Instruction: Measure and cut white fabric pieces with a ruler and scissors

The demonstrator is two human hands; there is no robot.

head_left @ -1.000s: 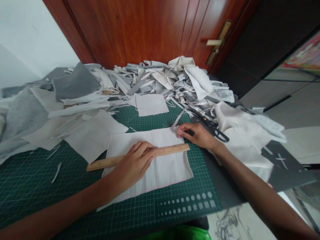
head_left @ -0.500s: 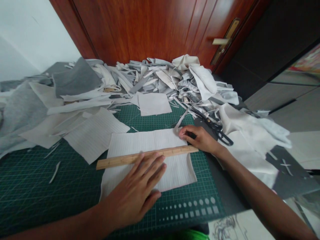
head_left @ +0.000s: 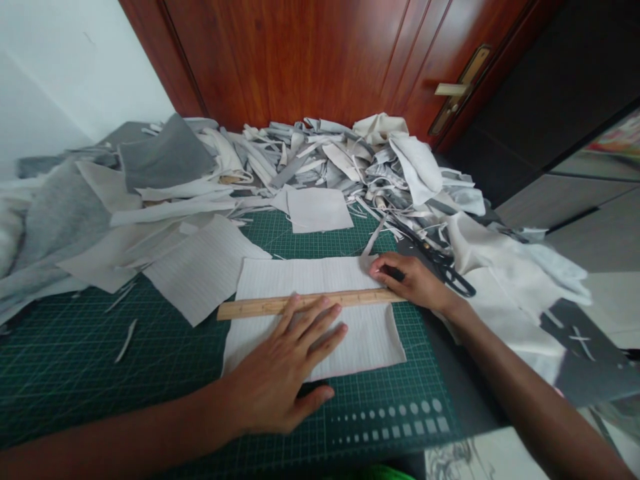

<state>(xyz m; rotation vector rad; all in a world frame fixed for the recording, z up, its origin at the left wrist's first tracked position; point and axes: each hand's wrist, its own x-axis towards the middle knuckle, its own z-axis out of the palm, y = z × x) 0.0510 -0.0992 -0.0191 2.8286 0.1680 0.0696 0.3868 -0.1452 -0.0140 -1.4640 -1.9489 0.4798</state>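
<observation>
A pale ribbed cloth piece (head_left: 363, 337) lies on the green cutting mat (head_left: 170, 387). Across its middle runs a wooden ruler (head_left: 253, 307), nearly level. My left hand (head_left: 285, 360) rests flat with spread fingers, the fingertips over the ruler and the palm on the cloth's near part. At the cloth's far right corner, my right hand (head_left: 407, 280) is closed in a pinch beside the ruler's right end. Whatever is between those fingertips is too small or hidden to make out. A narrow pale strip (head_left: 374, 235) reaches away from this corner.
Black-handled scissors (head_left: 457, 280) lie just beyond my right hand. A heap of grey and white scraps (head_left: 320, 157) lines the back, against a wooden door (head_left: 310, 60). Another ribbed piece (head_left: 200, 267) lies left, and a small pale square (head_left: 320, 210) sits behind the cloth.
The view has shifted slightly. The left ends of the ruler and cloth have swung a little away from me and right, under my left hand. My right hand keeps its pinch at the corner.
</observation>
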